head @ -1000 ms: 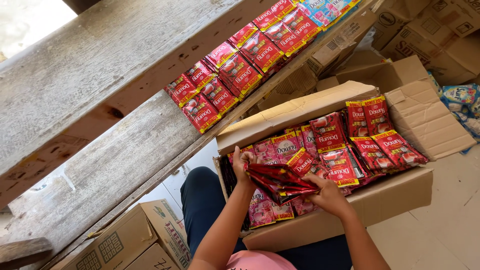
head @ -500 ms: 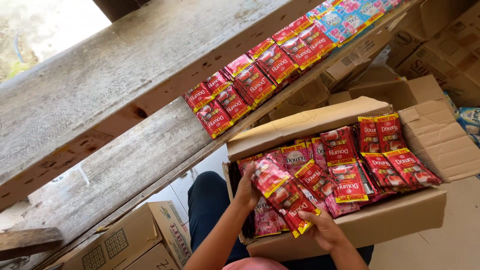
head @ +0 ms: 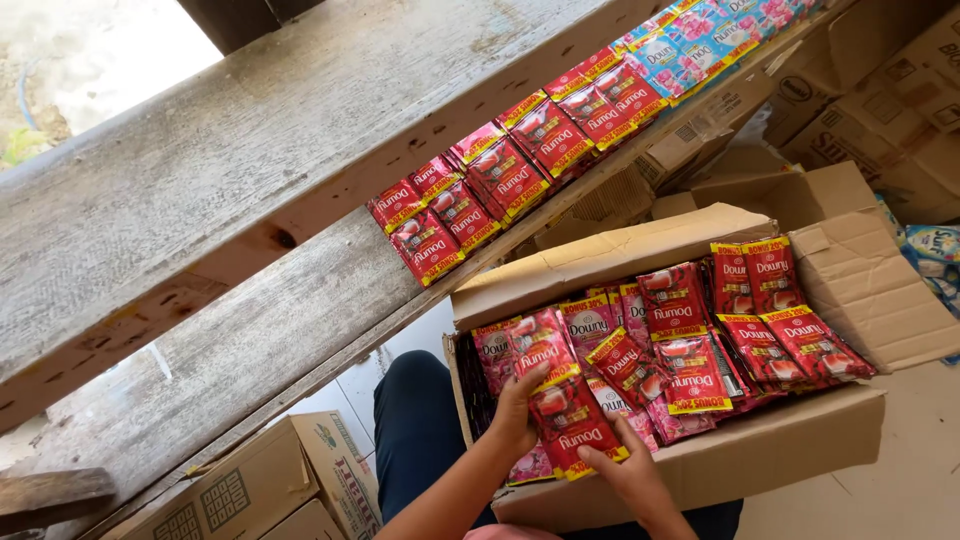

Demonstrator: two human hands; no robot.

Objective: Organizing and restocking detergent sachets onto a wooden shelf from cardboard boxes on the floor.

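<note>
An open cardboard box (head: 790, 445) rests on my lap, full of red sachet strips (head: 690, 350). My left hand (head: 515, 410) and my right hand (head: 625, 475) together grip one strip of red sachets (head: 560, 400), lifted partly out of the box's left end. The left hand holds its upper side, the right hand its lower end. Above, a row of red sachets (head: 490, 190) lies along a weathered wooden shelf (head: 250, 330), continuing into blue and pink sachets (head: 710, 35) at the far right.
A thick wooden beam (head: 260, 160) runs diagonally above the shelf. Closed cardboard boxes (head: 260, 495) stand at the lower left, and more cartons (head: 880, 90) are stacked at the upper right. Blue packets (head: 935, 255) show at the right edge. Pale floor tiles lie below.
Both hands have drawn the red strip toward the box's left front corner and unfolded it flat. The camera view has shifted slightly, showing more of the shelf row.
</note>
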